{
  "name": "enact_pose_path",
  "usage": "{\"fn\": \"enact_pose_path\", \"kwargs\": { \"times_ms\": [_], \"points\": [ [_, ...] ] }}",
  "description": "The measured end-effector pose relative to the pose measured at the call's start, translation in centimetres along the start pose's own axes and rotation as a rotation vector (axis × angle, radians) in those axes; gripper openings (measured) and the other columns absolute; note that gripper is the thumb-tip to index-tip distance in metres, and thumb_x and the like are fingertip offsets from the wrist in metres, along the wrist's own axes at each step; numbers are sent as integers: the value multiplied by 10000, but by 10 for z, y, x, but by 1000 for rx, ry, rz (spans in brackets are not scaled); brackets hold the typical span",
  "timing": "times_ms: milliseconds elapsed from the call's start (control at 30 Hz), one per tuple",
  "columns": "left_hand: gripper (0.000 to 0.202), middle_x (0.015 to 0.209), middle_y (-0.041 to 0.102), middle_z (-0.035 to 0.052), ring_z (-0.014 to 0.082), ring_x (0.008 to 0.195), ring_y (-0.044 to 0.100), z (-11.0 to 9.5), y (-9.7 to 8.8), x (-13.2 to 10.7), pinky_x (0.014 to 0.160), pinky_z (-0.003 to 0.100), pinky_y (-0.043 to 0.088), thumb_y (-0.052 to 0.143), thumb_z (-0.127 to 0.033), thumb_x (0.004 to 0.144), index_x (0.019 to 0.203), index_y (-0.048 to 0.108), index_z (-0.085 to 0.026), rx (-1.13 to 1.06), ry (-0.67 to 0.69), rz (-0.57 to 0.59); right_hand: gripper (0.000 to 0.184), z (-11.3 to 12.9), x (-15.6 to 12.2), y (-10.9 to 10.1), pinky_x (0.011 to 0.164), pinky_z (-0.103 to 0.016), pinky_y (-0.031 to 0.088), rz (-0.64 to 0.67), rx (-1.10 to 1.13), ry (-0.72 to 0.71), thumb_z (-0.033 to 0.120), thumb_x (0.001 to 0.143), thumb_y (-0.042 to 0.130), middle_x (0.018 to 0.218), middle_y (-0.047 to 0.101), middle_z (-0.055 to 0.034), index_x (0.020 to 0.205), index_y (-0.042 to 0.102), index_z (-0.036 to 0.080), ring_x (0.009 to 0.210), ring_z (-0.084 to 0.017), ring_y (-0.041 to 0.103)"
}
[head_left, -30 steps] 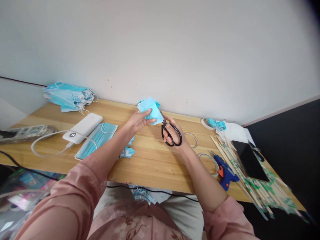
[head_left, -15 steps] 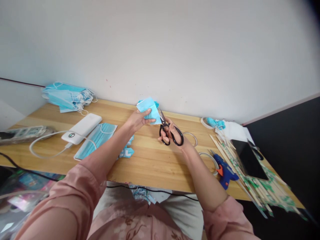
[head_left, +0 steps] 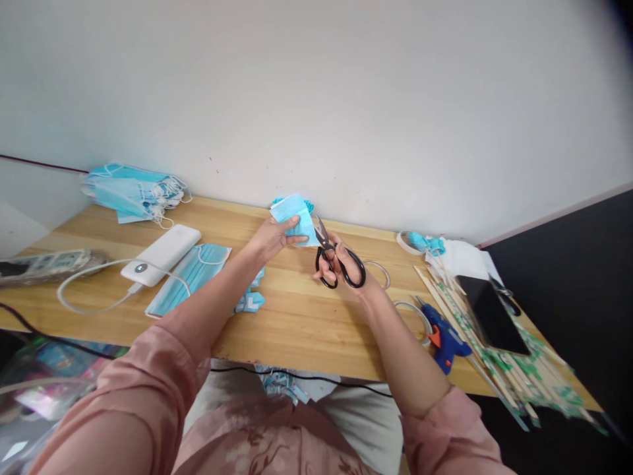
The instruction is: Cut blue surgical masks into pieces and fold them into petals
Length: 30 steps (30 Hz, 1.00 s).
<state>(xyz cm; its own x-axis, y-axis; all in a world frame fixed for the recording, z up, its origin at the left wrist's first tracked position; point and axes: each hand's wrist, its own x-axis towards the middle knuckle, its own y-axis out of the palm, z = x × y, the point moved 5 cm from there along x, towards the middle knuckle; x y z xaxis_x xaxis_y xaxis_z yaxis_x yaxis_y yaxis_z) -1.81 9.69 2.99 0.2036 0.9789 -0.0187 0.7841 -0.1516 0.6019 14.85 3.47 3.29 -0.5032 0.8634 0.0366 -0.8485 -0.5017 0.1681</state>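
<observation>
My left hand point(head_left: 275, 239) pinches a folded light blue piece of mask fabric point(head_left: 295, 212) between thumb and fingers, above the back part of the table. Black-handled scissors point(head_left: 324, 243) are in my right hand point(head_left: 341, 257), fingers through the loops. Their blades point up and away, beside the fabric's right edge; whether they touch it I cannot tell. Partly hidden behind the fabric lies a gathered blue bundle point(head_left: 309, 206). Small cut blue pieces point(head_left: 251, 302) lie under and beside my left forearm.
On the left are a stack of face masks point(head_left: 131, 188), a white power bank point(head_left: 163, 254) with cable and a single mask point(head_left: 202, 267). On the right lie a blue glue gun point(head_left: 450, 343), tape rings point(head_left: 378, 274), wooden sticks point(head_left: 494, 376) and a phone point(head_left: 492, 316).
Both hands stay nearly in place. The scissors' handle loops appear slightly wider apart than before. Everything else looks the same.
</observation>
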Motion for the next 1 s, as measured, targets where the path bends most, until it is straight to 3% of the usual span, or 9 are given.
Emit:
{"fn": "enact_pose_path", "kwargs": {
  "times_ms": [667,1000],
  "points": [
    [363,936,753,62,188,768,721,9,6,-4,703,335,646,886,-275,649,944,707,-165,56,-32,79,805,-2,1,0,715,-413,591,-7,-4,5,701,821,602,627,550,81,1447,405,235,421,-84,447],
    [328,937,738,69,183,763,717,12,4,-2,677,330,650,869,-244,684,938,695,-131,20,-69,56,680,-3,2,0,628,-308,590,-82,-4,-49,635,858,606,622,545,93,1377,443,228,394,-52,416]
  ]
}}
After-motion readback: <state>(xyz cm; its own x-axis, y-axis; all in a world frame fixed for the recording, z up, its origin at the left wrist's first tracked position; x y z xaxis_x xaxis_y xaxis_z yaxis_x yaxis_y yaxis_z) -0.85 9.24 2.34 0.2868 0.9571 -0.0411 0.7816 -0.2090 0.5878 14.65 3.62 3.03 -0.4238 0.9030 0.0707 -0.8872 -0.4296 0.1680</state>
